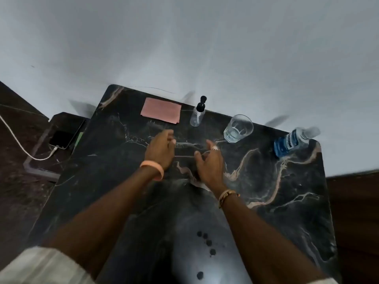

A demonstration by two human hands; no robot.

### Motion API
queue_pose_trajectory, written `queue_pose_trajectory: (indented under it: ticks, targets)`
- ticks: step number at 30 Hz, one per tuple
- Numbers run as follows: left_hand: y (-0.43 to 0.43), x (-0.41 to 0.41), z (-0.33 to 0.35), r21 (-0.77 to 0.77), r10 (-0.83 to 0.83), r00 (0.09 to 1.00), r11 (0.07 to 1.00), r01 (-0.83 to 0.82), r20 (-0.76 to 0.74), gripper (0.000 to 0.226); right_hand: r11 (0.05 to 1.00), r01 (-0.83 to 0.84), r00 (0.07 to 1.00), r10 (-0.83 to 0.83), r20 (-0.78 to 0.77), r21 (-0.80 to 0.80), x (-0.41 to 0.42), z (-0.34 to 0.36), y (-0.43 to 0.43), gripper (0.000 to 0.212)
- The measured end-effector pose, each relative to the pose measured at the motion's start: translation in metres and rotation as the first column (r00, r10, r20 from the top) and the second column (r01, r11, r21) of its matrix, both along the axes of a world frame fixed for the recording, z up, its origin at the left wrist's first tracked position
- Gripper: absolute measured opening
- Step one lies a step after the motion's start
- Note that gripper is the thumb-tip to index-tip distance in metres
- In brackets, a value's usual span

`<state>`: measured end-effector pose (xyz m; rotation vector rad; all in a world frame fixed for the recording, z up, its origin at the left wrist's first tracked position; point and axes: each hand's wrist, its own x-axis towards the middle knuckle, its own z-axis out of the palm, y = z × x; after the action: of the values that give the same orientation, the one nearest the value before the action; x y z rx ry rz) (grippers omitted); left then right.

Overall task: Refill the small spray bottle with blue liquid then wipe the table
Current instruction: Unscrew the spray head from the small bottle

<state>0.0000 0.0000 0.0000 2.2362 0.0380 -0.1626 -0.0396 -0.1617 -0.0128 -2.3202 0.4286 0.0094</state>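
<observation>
— Where does the small spray bottle stand in the head view?

— The small spray bottle (197, 114) stands upright near the far edge of the black marble table (287, 201). It has a black pump top and its body looks clear. Just to its left, not touching it, a folded pink cloth (161, 110) lies flat.

— And the blue liquid?

— That is in the blue bottle (291, 143) at the table's far right corner, well apart from the small spray bottle. Its blue label carries white capital letters, but they are too blurred to read for certain. Between the two bottles stands a drinking glass (238, 128) with a little clear liquid at the bottom.

— What about the person's hands?

— Both reach over the middle of the table, on the near side of the bottles. The left hand (161, 148), with a pink wristband (152, 168) at the wrist, has its fingers loosely curled and holds nothing. The right hand (209, 160) wears a ring (215, 148) and a gold-coloured bracelet (227, 194); its fingers are loosely spread and it too holds nothing. The hands are side by side with a gap between them and touch no bottle, cloth or glass. Whether they touch the tabletop cannot be told.

— Anything beside the table?

— To its left, on a lower dark ledge (41, 165), a phone (61, 139) lies with a dark screen, and a white cable (20, 144) is plugged into its near end.
</observation>
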Motion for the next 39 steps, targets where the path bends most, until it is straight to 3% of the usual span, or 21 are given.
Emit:
queue_pose_trajectory:
  ticks: [4,7,12,15,20,25,28,32,39]
  targets:
    - [-0.009,0.061,0.001,0.008,0.003,0.999,1.000,-0.003,-0.033,0.032,0.989,0.066,0.995,-0.056,-0.080,0.132,0.060,0.003,0.002,0.082]
    - [-0.024,0.095,-0.004,-0.057,-0.036,0.997,0.998,0.032,-0.074,0.041,0.991,0.075,0.995,-0.068,-0.070,0.106,0.095,0.000,0.002,0.087]
    - [-0.046,0.126,-0.014,-0.143,-0.176,0.975,0.977,0.157,-0.138,0.056,0.984,0.034,0.999,-0.029,-0.031,0.173,0.134,-0.009,0.004,0.053]
    - [-0.054,0.123,-0.019,-0.222,-0.174,0.978,0.964,0.146,-0.111,0.053,0.990,0.083,0.996,-0.085,0.008,0.116,0.134,-0.013,0.007,0.032]
    - [-0.064,0.089,-0.013,-0.377,-0.139,0.985,0.922,0.091,-0.103,0.047,0.997,0.074,0.996,-0.074,0.055,0.009,0.094,-0.004,-0.009,0.048]
    - [-0.090,0.037,0.012,-0.396,-0.154,0.983,0.913,0.101,-0.103,0.049,0.995,0.071,0.985,-0.082,0.154,0.076,0.023,0.014,-0.041,0.049]
    - [-0.111,-0.001,0.025,-0.331,-0.230,0.973,0.921,0.206,-0.033,0.049,0.992,0.087,0.980,-0.102,0.171,0.096,-0.022,0.017,-0.066,0.048]
    - [-0.139,-0.048,0.031,-0.317,-0.310,0.950,0.905,0.284,-0.036,0.050,0.989,0.097,0.982,-0.113,0.149,0.114,-0.074,0.018,-0.099,0.043]
    - [-0.153,-0.112,0.013,-0.250,-0.287,0.956,0.931,0.265,-0.056,0.043,0.998,0.024,1.000,-0.024,0.004,0.053,-0.126,-0.001,-0.124,0.042]
